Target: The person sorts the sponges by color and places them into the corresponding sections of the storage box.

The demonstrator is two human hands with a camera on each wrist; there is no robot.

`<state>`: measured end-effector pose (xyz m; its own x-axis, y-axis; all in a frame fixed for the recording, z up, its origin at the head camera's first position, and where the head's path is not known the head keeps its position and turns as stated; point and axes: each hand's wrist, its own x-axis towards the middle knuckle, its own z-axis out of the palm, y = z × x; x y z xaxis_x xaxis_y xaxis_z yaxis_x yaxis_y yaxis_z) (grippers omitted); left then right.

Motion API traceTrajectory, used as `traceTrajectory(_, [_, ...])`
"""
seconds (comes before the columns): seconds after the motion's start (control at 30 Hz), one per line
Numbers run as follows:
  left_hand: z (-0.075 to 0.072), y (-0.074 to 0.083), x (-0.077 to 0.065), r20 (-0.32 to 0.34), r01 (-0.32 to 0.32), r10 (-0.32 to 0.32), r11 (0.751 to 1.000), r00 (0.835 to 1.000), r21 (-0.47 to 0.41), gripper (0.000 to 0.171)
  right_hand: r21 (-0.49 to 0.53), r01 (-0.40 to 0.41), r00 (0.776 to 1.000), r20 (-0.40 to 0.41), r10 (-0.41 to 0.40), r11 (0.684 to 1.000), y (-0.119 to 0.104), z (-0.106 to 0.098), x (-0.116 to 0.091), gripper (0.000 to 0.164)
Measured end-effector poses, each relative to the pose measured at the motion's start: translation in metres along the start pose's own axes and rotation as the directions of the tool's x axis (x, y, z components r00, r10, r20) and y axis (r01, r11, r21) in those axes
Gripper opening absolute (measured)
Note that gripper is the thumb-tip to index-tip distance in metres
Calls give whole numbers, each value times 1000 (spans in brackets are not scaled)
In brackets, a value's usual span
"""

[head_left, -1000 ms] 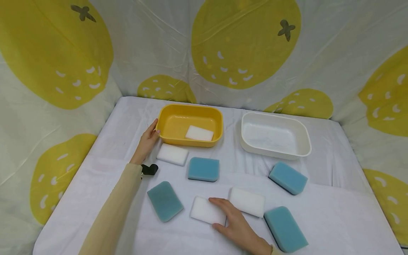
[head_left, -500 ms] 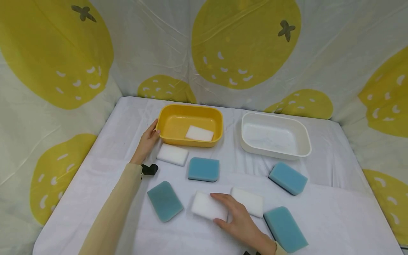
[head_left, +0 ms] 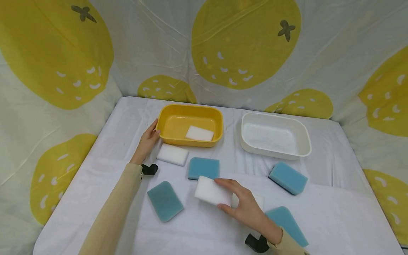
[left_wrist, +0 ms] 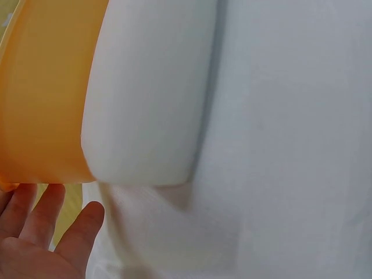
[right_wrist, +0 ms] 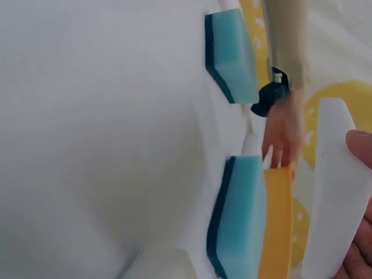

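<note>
While right hand [head_left: 247, 207] pinches white block [head_left: 211, 191] above worktop [head_left: 111, 148], long axis roughly along far edge, yellow tray [head_left: 172, 128] lies beyond, toward far-left corner; left hand [head_left: 148, 140], fingers extended, touches tray's left end.

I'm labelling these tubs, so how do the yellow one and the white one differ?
The yellow tub holds a white sponge; the white tub holds none. The left hand touches the yellow tub, while no hand touches the white tub. Both are open-topped, rounded rectangles.
</note>
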<state>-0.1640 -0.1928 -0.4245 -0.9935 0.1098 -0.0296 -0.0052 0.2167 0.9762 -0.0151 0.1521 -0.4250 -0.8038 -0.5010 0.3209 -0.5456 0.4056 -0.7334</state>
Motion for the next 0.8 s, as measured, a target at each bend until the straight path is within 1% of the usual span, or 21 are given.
traceTrajectory(0.17, [-1,-1,1,1,4,-4,1000,1000,10,55,-14,17,1000,-6,-17,1000,2,-10,12,68])
traceTrajectory(0.33, [-4,-17,8,-8,5,-5,1000,1000,-1,55,-20,35,999,-1,-35,999,6,-19,25,68])
traceTrajectory(0.4, [-5,-25,11,-15,-4,4,1000,1000,4,55,-18,42,999,2,-42,999,8,-22,30,67])
traceTrajectory(0.47, [-5,-29,12,-20,-16,17,1000,1000,18,55,-17,46,999,8,-46,999,10,-24,34,67])
traceTrajectory(0.6, [-4,-32,13,-24,-33,34,999,999,24,55,-10,56,998,16,-55,998,13,-28,42,67])
traceTrajectory(0.8, [-4,-32,13,-20,-27,27,1000,999,13,55,1,76,997,16,-77,997,14,-32,50,67])
